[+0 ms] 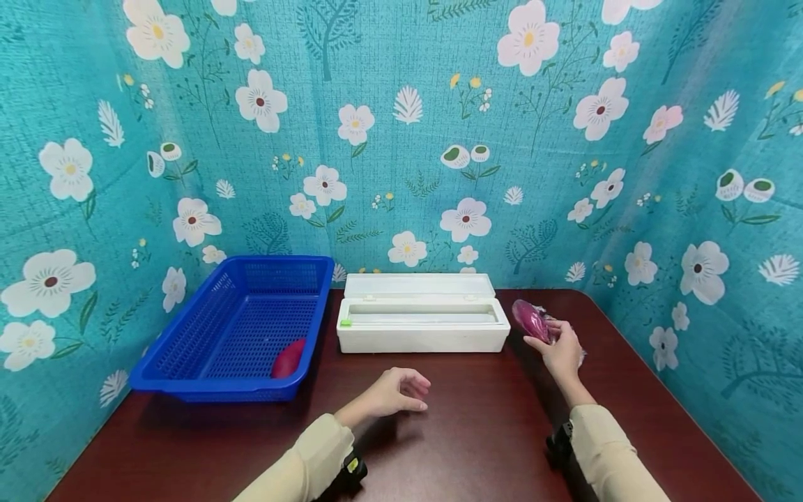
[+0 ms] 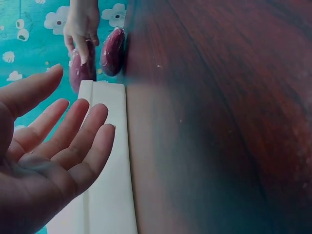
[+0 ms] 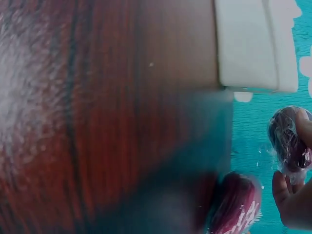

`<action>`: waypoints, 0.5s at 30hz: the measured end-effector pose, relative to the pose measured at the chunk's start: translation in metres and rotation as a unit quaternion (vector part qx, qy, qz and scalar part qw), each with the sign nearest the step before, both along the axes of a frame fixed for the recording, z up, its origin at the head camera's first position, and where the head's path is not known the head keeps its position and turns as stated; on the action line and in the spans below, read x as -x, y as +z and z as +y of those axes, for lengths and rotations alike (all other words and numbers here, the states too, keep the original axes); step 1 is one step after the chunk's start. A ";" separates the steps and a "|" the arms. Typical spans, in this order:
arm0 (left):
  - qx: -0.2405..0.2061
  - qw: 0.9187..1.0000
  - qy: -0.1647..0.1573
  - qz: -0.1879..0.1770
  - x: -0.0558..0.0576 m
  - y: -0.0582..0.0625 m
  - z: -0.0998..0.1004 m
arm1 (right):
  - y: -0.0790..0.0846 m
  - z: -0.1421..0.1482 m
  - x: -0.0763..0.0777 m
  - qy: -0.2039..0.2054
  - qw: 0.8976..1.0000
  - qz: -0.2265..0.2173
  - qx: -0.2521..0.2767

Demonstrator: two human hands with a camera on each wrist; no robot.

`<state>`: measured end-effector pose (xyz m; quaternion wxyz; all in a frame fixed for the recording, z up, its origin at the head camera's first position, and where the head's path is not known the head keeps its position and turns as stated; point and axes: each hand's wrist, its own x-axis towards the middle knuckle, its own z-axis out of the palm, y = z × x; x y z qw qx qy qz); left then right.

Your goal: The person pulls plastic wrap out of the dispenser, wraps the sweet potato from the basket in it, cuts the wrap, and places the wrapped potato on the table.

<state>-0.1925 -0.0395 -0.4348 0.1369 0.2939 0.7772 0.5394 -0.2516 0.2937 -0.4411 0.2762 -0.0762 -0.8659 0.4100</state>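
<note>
My right hand [image 1: 561, 352] holds a purple-red oblong vegetable wrapped in clear film, seemingly a sweet potato [image 1: 532, 319], just right of the white film dispenser [image 1: 423, 340]. Thumb and fingers grip its side in the right wrist view. Another wrapped sweet potato [image 2: 113, 52] lies close by on the table; in the head view it is mostly hidden behind the right hand. Over the table in front of the dispenser, my left hand [image 1: 392, 392] has loosely bent fingers and holds nothing. The dispenser's lid is raised, with a green slider [image 1: 346, 323] at its left end.
A blue perforated basket [image 1: 235, 385] stands at the left, with an unwrapped red sweet potato [image 1: 288, 359] in its front right corner. Behind the dark red-brown table [image 1: 464, 432] hangs a turquoise flowered cloth [image 1: 389, 209], which also runs along both sides.
</note>
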 end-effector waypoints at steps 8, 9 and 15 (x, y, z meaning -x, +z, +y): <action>-0.019 0.999 -0.011 -0.024 -0.001 -0.003 0.000 | -0.015 0.001 0.004 0.020 0.999 -0.021 -0.040; -0.017 0.999 -0.012 -0.025 -0.002 -0.003 0.000 | -0.017 0.002 0.004 0.023 0.998 -0.024 -0.044; 0.018 0.999 -0.021 -0.030 -0.003 -0.001 -0.001 | -0.023 0.003 0.004 0.035 0.994 -0.074 -0.074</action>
